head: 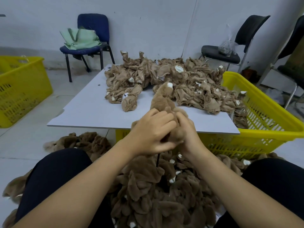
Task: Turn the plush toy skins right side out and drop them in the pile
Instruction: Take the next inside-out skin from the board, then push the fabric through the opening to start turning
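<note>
Both hands meet at the centre of the frame over one plush skin (pixel 162 102). The left hand (pixel 152 133) has its fingers curled over the furry body, gripping it. The right hand (pixel 185 129) is bunched into the fabric just beside it, fingers curled into the pile and holding. The skin's far end, with a white patch, points up toward the table beyond.

The grip sits at the near end of the skin, presumably because that is where the opening lies and the last of the fabric must be worked through (the opening itself is hidden under the fingers). The visible part already shows fur outward, so inversion looks nearly complete.

Unturned skins (pixel 166 79) lie heaped on the white table (pixel 88 111) in the upper centre, seam side out, within forward reach. The finished pile (pixel 153 195) fills the lower centre between the knees, directly below the hands, so a release would drop the piece straight in. Yellow crates (pixel 266 122) stand at the right and left edges.
</note>
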A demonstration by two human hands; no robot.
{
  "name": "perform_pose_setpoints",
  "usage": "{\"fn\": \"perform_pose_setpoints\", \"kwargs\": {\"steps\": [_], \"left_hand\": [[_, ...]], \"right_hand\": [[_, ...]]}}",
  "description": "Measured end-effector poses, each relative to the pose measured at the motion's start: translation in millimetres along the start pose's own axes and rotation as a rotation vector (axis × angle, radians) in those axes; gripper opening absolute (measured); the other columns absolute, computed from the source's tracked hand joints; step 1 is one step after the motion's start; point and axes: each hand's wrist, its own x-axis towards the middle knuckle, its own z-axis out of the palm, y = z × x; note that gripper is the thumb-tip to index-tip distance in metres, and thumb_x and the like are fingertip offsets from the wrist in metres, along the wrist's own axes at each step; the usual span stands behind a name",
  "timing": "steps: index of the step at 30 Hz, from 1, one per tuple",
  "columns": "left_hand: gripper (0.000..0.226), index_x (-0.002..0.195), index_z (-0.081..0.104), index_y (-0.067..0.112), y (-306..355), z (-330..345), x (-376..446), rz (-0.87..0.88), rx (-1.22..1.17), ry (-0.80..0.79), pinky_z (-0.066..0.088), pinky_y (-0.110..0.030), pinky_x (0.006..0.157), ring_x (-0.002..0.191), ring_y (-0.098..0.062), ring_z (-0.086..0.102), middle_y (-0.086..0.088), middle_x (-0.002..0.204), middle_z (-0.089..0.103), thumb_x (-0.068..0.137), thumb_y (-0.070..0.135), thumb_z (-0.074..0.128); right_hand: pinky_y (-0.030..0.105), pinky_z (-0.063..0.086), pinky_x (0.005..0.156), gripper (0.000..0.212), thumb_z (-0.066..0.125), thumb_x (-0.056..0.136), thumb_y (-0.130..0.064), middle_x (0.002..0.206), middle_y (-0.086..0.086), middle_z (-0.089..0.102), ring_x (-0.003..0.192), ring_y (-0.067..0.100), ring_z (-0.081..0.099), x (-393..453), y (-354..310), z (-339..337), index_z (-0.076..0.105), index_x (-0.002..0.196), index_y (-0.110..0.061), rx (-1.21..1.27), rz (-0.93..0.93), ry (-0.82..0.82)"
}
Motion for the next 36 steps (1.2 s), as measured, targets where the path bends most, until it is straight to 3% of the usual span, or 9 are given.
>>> {"fn": "perform_pose_setpoints", "kwargs": {"steps": [3,7,10,15,21,25,29,32,36], "left_hand": [[0.043,0.085,0.059,0.008,-1,-7,-4,-0.465,-0.134,0.139,0.042,-0.043,0.072,0.080,-0.023,0.049,-0.003,0.085,0.051,0.098,0.047,0.048],[0.034,0.081,0.057,0.020,-1,-6,-2,-1.160,-0.561,0.023,0.046,-0.029,0.068,0.073,-0.008,0.057,0.013,0.075,0.058,0.098,0.050,0.057],[0.030,0.073,0.063,0.022,0,-6,1,-1.121,-0.802,0.071,0.044,-0.013,0.055,0.060,0.001,0.061,0.015,0.060,0.064,0.101,0.030,0.059],[0.004,0.088,0.072,0.019,0,-9,6,-1.004,-0.721,0.223,0.049,-0.015,0.063,0.074,0.001,0.066,0.010,0.078,0.072,0.090,0.019,0.075],[0.037,0.100,0.063,0.030,6,-12,10,-0.953,-0.633,0.250,0.051,-0.009,0.074,0.090,0.007,0.067,0.015,0.095,0.069,0.077,0.014,0.087],[0.043,0.100,0.059,0.022,7,-9,6,-1.129,-0.770,0.258,0.054,-0.011,0.070,0.086,0.002,0.071,0.009,0.093,0.073,0.072,0.009,0.090],[0.042,0.094,0.058,0.025,5,-12,11,-1.062,-0.676,0.201,0.050,-0.010,0.060,0.072,0.005,0.068,0.011,0.082,0.070,0.072,0.007,0.090],[0.036,0.093,0.059,0.028,6,-14,18,-0.986,-0.542,0.098,0.037,-0.009,0.052,0.057,0.007,0.054,0.018,0.069,0.059,0.076,0.008,0.084],[0.027,0.093,0.060,0.028,7,-14,28,-0.896,-0.409,0.008,0.046,-0.025,0.057,0.071,-0.001,0.058,0.016,0.079,0.062,0.076,0.010,0.070]], "right_hand": [[0.046,0.046,0.081,0.015,0.052,0.095,-0.007,0.108,0.016,0.052,0.098,0.033,0.052,-3,-2,-2,0.060,0.108,-0.007,0.170,0.106,0.002],[0.037,0.055,0.072,0.021,0.047,0.091,-0.004,0.092,0.020,0.061,0.086,0.033,0.063,-3,-8,-2,0.068,0.094,-0.001,0.169,0.183,0.041],[0.037,0.055,0.071,0.034,0.046,0.091,-0.009,0.082,0.015,0.063,0.074,0.026,0.065,0,-8,-5,0.073,0.072,-0.010,0.212,0.199,0.051],[0.043,0.059,0.083,0.030,0.050,0.092,-0.021,0.099,0.013,0.075,0.089,0.029,0.074,1,-8,-7,0.079,0.090,-0.017,0.255,0.167,0.092],[0.032,0.060,0.065,0.009,0.067,0.095,-0.011,0.090,0.011,0.077,0.086,0.027,0.076,1,-9,-13,0.075,0.094,-0.008,0.057,-0.108,0.363],[0.030,0.059,0.058,0.013,0.070,0.094,-0.013,0.089,0.012,0.078,0.079,0.026,0.077,2,-18,-20,0.073,0.101,-0.003,0.150,-0.001,0.388],[0.030,0.057,0.055,0.035,0.058,0.092,-0.013,0.095,0.005,0.074,0.078,0.020,0.072,5,-23,-22,0.063,0.124,-0.001,0.073,0.047,0.311],[0.020,0.057,0.062,0.051,0.066,0.083,-0.044,0.110,-0.007,0.070,0.097,0.011,0.069,3,-25,-23,0.056,0.130,-0.028,-0.168,-0.172,0.145],[0.015,0.056,0.077,0.048,0.078,0.086,-0.040,0.113,-0.020,0.071,0.104,0.002,0.069,-1,-16,-18,0.054,0.126,-0.031,-0.368,-0.304,0.006]]}}
